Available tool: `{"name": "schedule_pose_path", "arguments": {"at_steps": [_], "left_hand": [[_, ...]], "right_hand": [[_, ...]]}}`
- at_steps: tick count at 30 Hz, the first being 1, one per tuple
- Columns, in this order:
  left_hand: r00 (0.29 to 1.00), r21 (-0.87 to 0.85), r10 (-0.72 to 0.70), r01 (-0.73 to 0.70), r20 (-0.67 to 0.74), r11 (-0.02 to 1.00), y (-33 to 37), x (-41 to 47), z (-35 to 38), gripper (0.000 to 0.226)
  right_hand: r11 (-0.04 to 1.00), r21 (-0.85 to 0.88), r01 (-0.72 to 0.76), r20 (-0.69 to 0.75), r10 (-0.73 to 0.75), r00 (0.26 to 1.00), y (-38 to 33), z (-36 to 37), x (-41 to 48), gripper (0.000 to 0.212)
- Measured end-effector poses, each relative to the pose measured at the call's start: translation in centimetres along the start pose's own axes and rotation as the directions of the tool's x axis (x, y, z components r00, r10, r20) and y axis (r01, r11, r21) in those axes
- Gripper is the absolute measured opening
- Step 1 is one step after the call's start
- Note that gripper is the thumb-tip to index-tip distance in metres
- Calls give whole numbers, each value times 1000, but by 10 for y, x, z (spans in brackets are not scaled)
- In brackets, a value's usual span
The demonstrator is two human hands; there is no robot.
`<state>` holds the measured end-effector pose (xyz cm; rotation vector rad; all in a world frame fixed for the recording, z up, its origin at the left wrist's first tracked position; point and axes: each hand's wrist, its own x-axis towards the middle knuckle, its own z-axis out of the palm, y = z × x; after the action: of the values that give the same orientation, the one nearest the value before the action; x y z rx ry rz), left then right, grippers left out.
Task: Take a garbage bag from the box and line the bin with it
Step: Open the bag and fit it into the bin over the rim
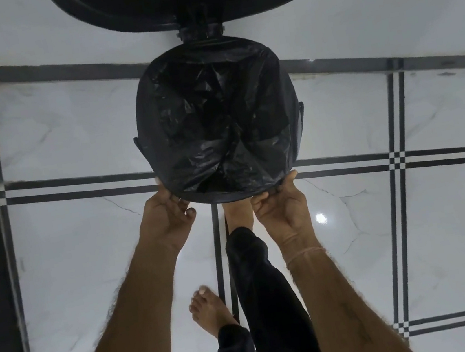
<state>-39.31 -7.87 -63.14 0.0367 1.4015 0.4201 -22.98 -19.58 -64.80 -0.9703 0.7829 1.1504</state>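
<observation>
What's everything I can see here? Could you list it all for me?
bin: one, black, standing on the floor at centre, lid open
lid: one, black, swung up behind the bin at the top edge
garbage bag: one, black, inside the bin, edge folded over the rim
floor: white marbled tiles with dark stripes
left hand: one, at the bin's near rim, left side
right hand: one, at the near rim, right side, thin thread around the wrist
feet: two, bare, dark trouser legs, one by the bin's base
</observation>
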Motion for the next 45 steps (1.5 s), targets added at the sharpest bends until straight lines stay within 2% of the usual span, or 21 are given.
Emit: {"name": "schedule_pose_path", "arguments": {"at_steps": [4,8,10,12,14,17,22,24,26,28,30,32,34,35,37,39,41,43,45], "left_hand": [[997,-7,-44,44,-70,999,6,0,3,24],[996,-17,-54,53,-77,998,8,0,0,16],[998,-75,13,-17,-56,997,15,-1,1,25],[997,-122,82,-82,-6,989,25,-5,3,41],[994,-87,102,-99,25,991,34,-7,5,36],[998,-32,64,-64,-4,997,41,-3,6,25],[996,-12,27,-28,-79,1000,49,6,11,22],[994,-7,42,-43,-100,999,50,10,10,23],[993,14,75,-74,-94,997,47,7,10,36],[993,26,103,-102,-65,994,47,4,6,44],[992,67,102,-97,-80,993,49,6,6,41],[983,124,101,-82,-156,989,53,12,9,38],[956,158,149,-111,-254,981,55,15,17,32],[933,175,209,-162,-294,971,55,17,18,32],[895,191,342,-296,-286,936,60,16,22,42],[881,268,443,-393,-163,880,72,14,28,39],[875,347,483,-446,-23,825,85,15,36,28],[885,343,465,-436,-2,832,94,17,41,29],[914,323,405,-373,-34,870,99,21,38,27]], "right_hand": [[989,125,-84,-128,100,987,3,11,9,33],[983,75,-170,-194,181,964,-6,28,10,33],[994,37,-102,-204,108,973,-15,34,2,33],[1000,-23,-17,-181,13,983,-27,35,-3,47],[993,-119,3,-163,-22,986,-41,38,-4,60],[973,-231,-3,-150,-32,988,-62,51,-4,56],[933,-359,-25,-305,-92,948,-68,68,12,58],[928,-373,-24,-321,-104,941,-62,76,13,60],[933,-357,38,-284,-147,947,-61,76,8,62],[921,-386,52,-253,-159,954,-64,74,2,51],[896,-439,69,-246,-194,950,-75,72,4,37],[851,-525,35,-314,-232,921,-79,79,9,35],[802,-594,72,-367,-349,863,-80,85,12,43],[758,-638,134,-358,-446,820,-79,86,13,50],[617,-736,280,-220,-608,763,-81,94,9,51],[524,-797,302,-81,-588,805,-87,111,5,46],[585,-780,224,-85,-453,887,-99,126,5,46],[631,-763,139,-115,-345,932,-109,135,6,47],[632,-771,70,-147,-284,948,-114,138,8,43]]}}
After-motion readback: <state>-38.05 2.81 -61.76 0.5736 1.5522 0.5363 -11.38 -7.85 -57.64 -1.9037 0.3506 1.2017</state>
